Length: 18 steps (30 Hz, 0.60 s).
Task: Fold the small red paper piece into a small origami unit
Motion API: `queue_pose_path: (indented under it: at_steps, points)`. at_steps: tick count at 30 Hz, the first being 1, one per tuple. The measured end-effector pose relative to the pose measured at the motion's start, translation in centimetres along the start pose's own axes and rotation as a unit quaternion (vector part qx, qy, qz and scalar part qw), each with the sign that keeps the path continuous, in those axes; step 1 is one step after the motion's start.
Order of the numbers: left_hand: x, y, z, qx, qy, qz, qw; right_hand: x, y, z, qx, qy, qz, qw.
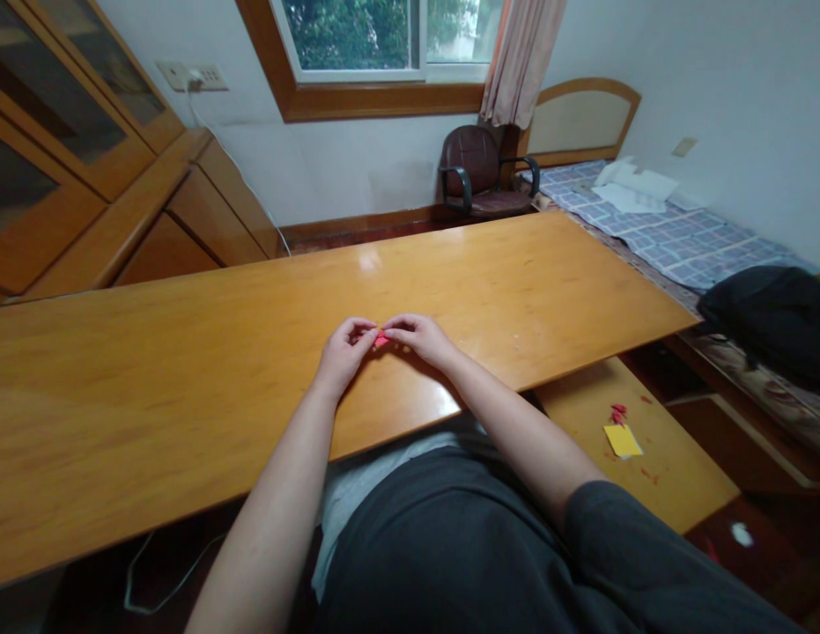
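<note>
A small red piece of folded paper (381, 339) is pinched between my two hands, just above the wooden table (185, 352). My left hand (349, 348) grips its left side with thumb and fingers together. On the other side, the thumb and fingertips of my right hand (419, 336) close on its right end. My fingers cover much of the paper, so its full shape is hidden.
A lower tabletop (687, 475) on the right holds a yellow paper pad (623, 441) and small red folded pieces (618, 412). Beyond are a brown armchair (472, 172), a bed (653, 224) and a black bag (772, 317). A wooden cabinet (151, 211) stands left.
</note>
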<state>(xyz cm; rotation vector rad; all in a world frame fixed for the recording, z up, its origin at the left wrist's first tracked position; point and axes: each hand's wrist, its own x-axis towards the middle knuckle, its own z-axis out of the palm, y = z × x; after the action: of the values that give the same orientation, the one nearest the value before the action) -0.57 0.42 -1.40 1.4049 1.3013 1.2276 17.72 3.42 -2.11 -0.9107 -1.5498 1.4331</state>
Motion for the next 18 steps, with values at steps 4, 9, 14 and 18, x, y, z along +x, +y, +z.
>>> queue_pose_path:
  at_steps: [4,9,14,18]
  points:
    - [-0.03,-0.13,-0.09,0.017,-0.002,0.000,1.000,0.10,0.04,0.05,0.014,0.012,-0.004,1.000]
    - [0.08,-0.37,-0.16,-0.007,0.009,0.003,1.000,0.18,0.01,0.22,0.132,0.049,0.006,0.990]
    - [0.27,-0.58,-0.37,-0.004,0.045,0.029,0.999,0.06,-0.26,0.20,0.129,0.023,0.028,0.991]
    - [0.40,-0.62,-0.37,0.002,0.043,0.033,0.999,-0.02,-0.67,0.09,0.064,0.021,0.023,0.997]
